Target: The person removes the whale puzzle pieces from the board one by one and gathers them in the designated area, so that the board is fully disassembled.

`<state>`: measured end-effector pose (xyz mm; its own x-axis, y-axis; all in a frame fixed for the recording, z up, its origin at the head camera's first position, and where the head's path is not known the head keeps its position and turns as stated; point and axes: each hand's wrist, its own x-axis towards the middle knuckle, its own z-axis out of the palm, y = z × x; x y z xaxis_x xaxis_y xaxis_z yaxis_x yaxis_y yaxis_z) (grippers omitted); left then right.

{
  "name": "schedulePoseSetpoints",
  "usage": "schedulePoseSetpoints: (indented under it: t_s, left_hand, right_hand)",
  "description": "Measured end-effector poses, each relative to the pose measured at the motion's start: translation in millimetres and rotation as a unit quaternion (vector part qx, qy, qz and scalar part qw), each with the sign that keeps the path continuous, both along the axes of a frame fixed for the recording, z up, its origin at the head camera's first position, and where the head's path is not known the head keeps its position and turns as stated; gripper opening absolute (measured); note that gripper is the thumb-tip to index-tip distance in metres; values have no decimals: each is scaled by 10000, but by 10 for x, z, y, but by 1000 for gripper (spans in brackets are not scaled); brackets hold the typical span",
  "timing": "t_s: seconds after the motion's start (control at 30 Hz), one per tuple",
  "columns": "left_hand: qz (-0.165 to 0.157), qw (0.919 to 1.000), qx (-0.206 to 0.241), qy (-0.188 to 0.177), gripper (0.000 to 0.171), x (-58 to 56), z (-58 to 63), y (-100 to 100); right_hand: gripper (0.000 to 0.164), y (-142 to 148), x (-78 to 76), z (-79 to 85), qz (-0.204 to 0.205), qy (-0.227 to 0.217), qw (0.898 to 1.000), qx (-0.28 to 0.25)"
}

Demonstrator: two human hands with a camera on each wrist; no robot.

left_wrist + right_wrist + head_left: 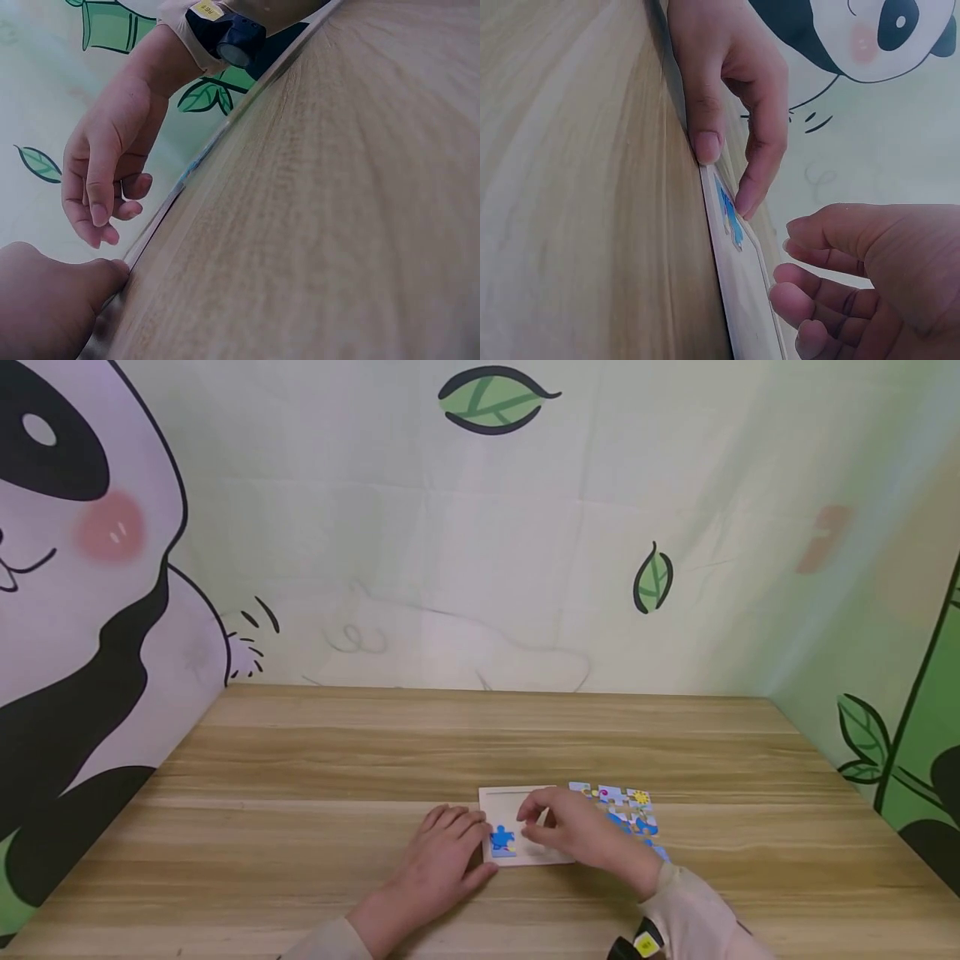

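Note:
A shallow pale puzzle tray (532, 852) lies on the table, with one blue jigsaw piece (502, 841) in its near left corner. My left hand (450, 852) rests at the tray's left side, its thumb at the near left corner and its forefinger along the left edge. The blue piece (730, 214) also shows in the right wrist view, just past the left fingertips. Over the tray hovers my right hand (570, 827), fingers loosely bent and nothing between them. In the left wrist view the right hand (112, 165) hangs with its thumb and fingers apart.
Several loose jigsaw pieces (641, 822), blue with yellow bits, lie right of the tray, partly behind the right hand. The wooden table (360, 743) reaches back to a wall (360, 543) painted with a panda and leaves. A dark wrist camera (637, 942) sits by the right sleeve.

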<state>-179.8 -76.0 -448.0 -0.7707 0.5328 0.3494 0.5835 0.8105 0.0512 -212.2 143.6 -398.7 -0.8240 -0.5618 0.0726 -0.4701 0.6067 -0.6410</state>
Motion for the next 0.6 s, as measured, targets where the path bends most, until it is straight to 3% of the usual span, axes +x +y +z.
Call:
schedulePoseSetpoints:
  t_s: [0.3, 0.6]
  left_hand:
    - [34, 9999, -24, -156, 41, 11, 29, -3]
    - [-74, 9999, 120, -22, 37, 16, 33, -5]
  right_hand:
    - [13, -141, -34, -38, 128, -98, 9999, 18]
    - [13, -220, -60, -85, 223, 275, 9990, 289]
